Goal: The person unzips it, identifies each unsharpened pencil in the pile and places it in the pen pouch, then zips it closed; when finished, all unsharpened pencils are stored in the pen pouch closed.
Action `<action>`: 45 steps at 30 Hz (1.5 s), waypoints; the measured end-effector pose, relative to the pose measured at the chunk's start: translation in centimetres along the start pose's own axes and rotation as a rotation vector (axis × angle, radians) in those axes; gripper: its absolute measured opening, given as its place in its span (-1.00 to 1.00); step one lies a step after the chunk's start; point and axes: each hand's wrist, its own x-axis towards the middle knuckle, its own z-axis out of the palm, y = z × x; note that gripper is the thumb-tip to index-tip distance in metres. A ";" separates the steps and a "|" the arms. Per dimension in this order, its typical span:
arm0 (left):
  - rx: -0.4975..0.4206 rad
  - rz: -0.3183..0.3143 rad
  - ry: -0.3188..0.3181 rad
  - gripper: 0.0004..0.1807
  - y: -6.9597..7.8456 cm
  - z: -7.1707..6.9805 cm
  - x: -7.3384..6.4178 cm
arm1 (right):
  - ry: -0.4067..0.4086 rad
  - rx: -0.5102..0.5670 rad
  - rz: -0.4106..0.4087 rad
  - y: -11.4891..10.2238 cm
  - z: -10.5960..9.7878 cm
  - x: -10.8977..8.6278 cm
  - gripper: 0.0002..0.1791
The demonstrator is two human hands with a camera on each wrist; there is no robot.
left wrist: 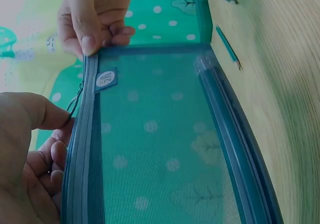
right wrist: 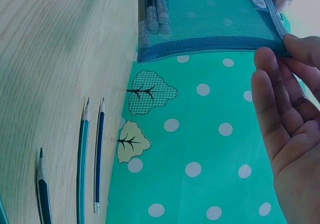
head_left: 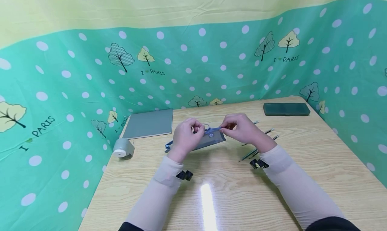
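A blue see-through mesh zip pouch is held up above the table between both hands. My left hand pinches the looped zipper pull beside the zip, along the pouch's top edge. With thumb and fingertips, my right hand grips the pouch's top corner at the end of the zip. A small label hangs near that corner. Several pencils lie inside, along the pouch's bottom edge. Loose pencils rest on the table under the right forearm, some partly covered by it in the head view.
A grey flat board lies at the back left, with a small white rounded device in front of it. At the back right is a dark green pencil case. A green dotted curtain borders the wooden table.
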 end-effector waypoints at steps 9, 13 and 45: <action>-0.024 -0.028 -0.003 -0.82 -1.9 -1.0 -0.6 | -0.025 0.010 0.066 0.1 -0.1 -0.1 -0.93; 0.003 -0.040 0.016 -0.83 -3.0 -1.6 -0.7 | -0.028 0.024 0.089 0.2 -0.3 -0.1 -0.93; 0.071 -0.197 0.101 -0.87 -10.3 -6.4 -3.9 | -0.071 0.078 0.245 1.8 -0.3 -0.4 -0.95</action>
